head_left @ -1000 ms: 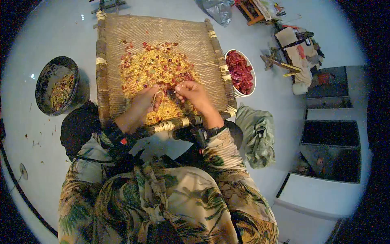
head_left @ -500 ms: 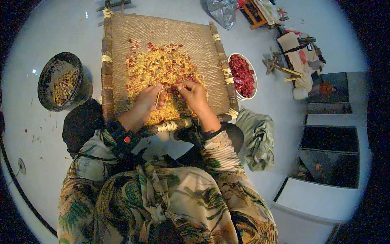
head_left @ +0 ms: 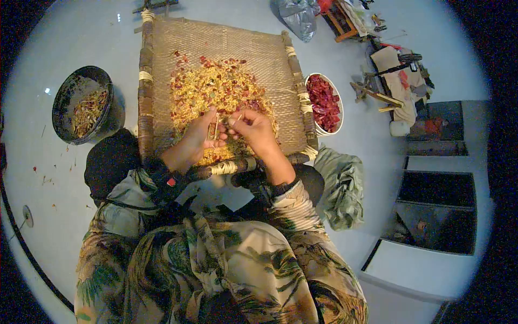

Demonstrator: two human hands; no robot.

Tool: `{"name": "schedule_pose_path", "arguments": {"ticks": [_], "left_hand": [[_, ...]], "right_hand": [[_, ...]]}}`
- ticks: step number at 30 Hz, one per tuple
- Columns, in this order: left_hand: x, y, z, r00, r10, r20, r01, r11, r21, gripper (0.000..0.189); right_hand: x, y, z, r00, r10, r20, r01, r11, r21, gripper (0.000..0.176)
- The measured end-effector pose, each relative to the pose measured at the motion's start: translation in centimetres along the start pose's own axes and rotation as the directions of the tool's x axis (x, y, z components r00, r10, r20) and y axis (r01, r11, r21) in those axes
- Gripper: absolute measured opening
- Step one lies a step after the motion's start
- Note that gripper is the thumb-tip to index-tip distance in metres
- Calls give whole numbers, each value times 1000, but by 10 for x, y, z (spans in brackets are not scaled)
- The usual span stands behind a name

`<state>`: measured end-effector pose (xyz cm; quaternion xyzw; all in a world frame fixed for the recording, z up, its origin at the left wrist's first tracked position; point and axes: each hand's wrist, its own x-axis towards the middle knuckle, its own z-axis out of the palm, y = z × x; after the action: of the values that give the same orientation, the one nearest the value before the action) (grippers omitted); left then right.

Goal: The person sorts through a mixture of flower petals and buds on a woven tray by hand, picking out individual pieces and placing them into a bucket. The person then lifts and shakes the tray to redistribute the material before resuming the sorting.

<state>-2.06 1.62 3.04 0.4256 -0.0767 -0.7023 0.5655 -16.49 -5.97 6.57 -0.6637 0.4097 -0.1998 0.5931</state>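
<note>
A wood-framed woven mesh rack (head_left: pixel 216 38) lies before me, heaped with small yellow seed-like bits (head_left: pixel 208 86) mixed with dark red dry flakes (head_left: pixel 248 89). My left hand (head_left: pixel 197 135) is over the near part of the heap, fingers curled round a few thin pale stalks (head_left: pixel 215 129). Just to its right, my right hand (head_left: pixel 253 129) has thumb and forefinger pinched together close to the left fingertips. Whatever small piece sits in that pinch is too small to make out.
At the left stands a black bucket (head_left: pixel 60 116) with dry stalks (head_left: pixel 89 113) inside. Right of the rack is a white bucket (head_left: pixel 339 121) of red dried pieces (head_left: pixel 324 102). A crumpled green sack (head_left: pixel 342 189) lies below it; a grey plastic bag (head_left: pixel 299 19) sits at the back.
Thin stalks show more plainly in my left hand, whose fingers have opened a little. My right hand has moved slightly down and left. The view has shifted a little.
</note>
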Motion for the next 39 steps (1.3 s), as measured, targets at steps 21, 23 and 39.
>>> {"name": "schedule_pose_path", "arguments": {"ticks": [21,23,39], "left_hand": [[-72,78,-49,890,445,102,-432,893,-127,26],[-80,129,-93,814,563,-142,-575,816,-64,16],[-72,148,-280,565,825,1,-386,263,884,45]], "right_hand": [[-19,3,8,993,61,-102,-48,992,119,19],[-13,50,-15,990,74,-119,-83,994,-73,21],[-46,18,-3,968,-180,-176,184,983,8,14]]}}
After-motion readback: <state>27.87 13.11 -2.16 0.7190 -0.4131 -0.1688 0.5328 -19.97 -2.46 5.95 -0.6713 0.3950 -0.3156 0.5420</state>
